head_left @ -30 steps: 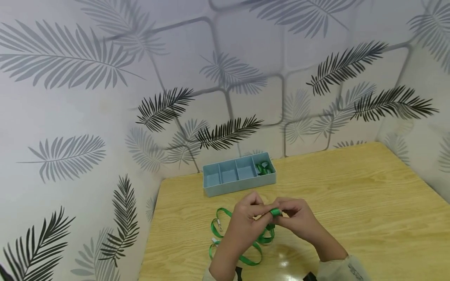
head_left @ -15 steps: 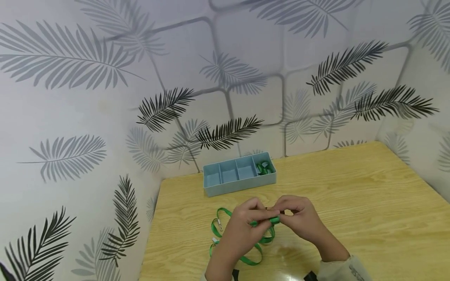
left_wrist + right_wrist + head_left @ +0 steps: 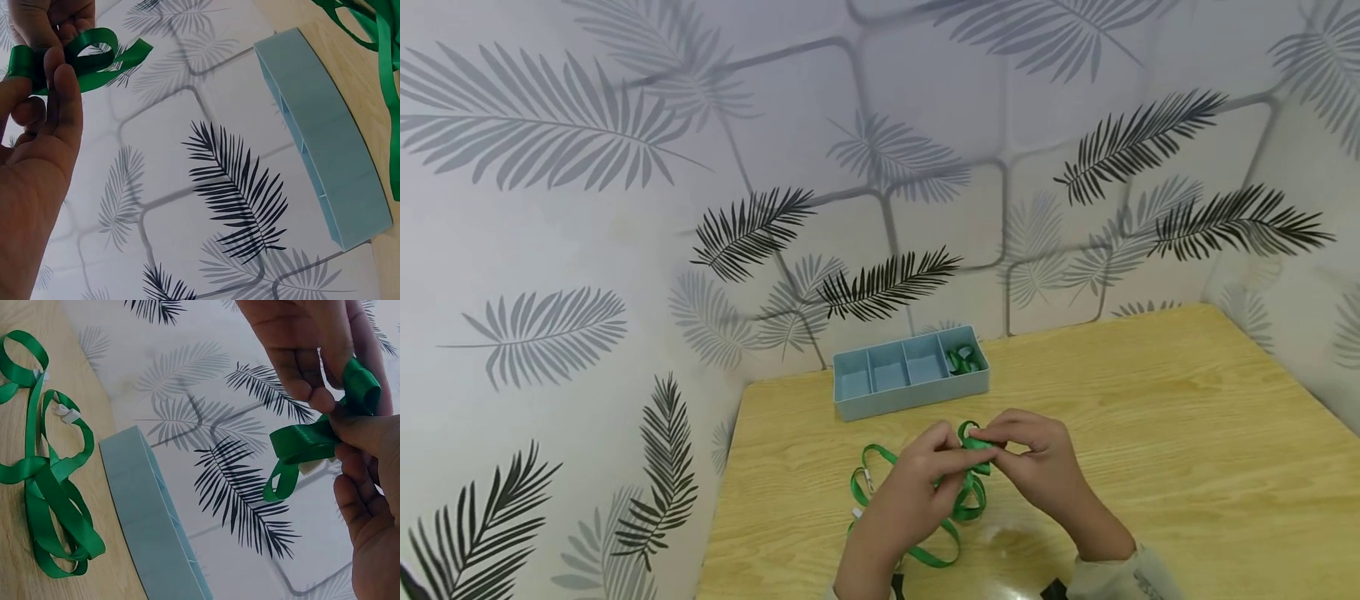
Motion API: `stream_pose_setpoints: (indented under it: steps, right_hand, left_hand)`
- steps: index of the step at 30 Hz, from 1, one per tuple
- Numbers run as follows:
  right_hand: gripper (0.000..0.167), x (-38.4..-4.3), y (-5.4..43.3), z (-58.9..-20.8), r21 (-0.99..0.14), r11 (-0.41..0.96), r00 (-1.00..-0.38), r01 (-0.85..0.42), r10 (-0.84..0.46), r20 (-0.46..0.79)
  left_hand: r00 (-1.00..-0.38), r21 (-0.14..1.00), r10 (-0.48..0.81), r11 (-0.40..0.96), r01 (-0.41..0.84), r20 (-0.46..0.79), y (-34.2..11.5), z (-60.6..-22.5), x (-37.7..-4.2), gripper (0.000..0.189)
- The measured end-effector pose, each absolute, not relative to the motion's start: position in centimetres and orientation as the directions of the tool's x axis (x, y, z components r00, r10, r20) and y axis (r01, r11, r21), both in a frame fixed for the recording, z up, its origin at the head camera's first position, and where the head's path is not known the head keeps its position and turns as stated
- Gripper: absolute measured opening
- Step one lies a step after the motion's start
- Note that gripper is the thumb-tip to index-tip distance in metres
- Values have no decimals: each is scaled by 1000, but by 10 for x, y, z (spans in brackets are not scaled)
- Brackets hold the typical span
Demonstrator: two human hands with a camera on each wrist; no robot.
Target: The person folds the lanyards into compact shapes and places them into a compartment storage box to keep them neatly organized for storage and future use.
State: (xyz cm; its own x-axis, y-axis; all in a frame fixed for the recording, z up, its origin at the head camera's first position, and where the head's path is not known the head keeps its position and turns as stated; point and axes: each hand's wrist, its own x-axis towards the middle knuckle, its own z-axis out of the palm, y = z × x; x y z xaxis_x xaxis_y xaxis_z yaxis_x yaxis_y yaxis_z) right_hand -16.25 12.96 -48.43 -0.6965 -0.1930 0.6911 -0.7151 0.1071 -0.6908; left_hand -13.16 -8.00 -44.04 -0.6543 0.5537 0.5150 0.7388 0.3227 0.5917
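Note:
A green ribbon folded into bow-like loops [image 3: 976, 450] is held between both hands above the table. My left hand [image 3: 917, 482] pinches it from the left, its index finger stretched toward the right fingertips. From the other side, my right hand [image 3: 1037, 450] grips the ribbon between thumb and fingers. In the left wrist view, one loop and a free tail [image 3: 128, 59] stick out beyond the fingers. The right wrist view shows ribbon loops [image 3: 306, 442] on both sides of the pinched middle, which the fingers partly hide.
A long green ribbon or lanyard [image 3: 936, 558] with white end pieces lies in loose coils below the left hand. Behind the hands stands a light-blue divided box [image 3: 917, 396], small green ribbon pieces [image 3: 962, 360] in its rightmost compartment. A patterned wall borders the wooden table [image 3: 1187, 417].
The ribbon between the hands has turned, and a loop now stands up above the fingers. My right hand has shifted its grip slightly; the box and coiled ribbon stay put.

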Motion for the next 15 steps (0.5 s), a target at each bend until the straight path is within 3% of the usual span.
stream_pose_setpoints:
  steps: [15]
  right_hand:
    - [32, -162, 127, -478, -660, 138, -673, -738, -208, 709]
  left_hand:
    - [-645, 656, 540, 209, 725, 541, -89, -452, -140, 38]
